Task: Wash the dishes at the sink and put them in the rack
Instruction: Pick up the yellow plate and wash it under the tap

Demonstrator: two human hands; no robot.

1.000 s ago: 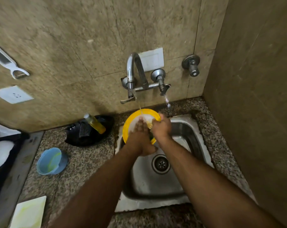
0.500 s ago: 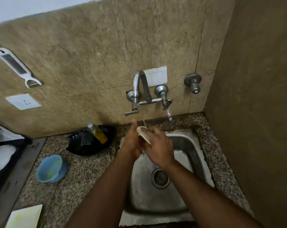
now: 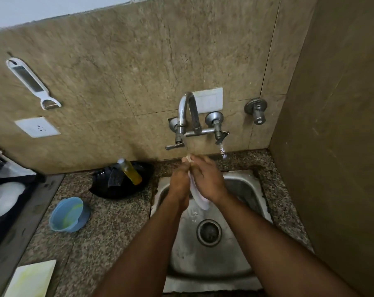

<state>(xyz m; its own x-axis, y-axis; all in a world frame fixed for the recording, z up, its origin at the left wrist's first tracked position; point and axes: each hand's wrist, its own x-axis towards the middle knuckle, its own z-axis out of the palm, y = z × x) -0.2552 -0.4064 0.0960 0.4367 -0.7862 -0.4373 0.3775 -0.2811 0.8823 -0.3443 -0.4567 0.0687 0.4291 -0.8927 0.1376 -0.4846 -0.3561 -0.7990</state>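
One plate (image 3: 200, 199) is held edge-on between two hands above the one steel sink (image 3: 242, 187), close to the sink's back edge and under the spout of the single tap (image 3: 185, 113). The left hand (image 3: 178, 183) is laid against the plate's left face with its fingers fairly straight and close together; the right hand (image 3: 207, 179) is wrapped over the plate's right face, its fingers curled around the rim. Only a pale sliver of the plate is seen, at the top between the fingertips and below the right palm. One drain (image 3: 209, 232) is seen in the sink's bottom. On the worktop (image 3: 109, 228), left of the sink, one blue cup (image 3: 69, 214) lies near the middle, one black dish (image 3: 121, 183) sits against the back edge with one yellow bottle (image 3: 130, 171) leaning in it, and one pale board (image 3: 31, 279) lies at the front left corner. At the left edge one dark rack (image 3: 1, 213) carries one white bowl (image 3: 3, 199). On the wall are hung one white peeler (image 3: 32, 83), two white plates for switches (image 3: 37, 126) (image 3: 209, 100) and one separate valve (image 3: 255, 109).
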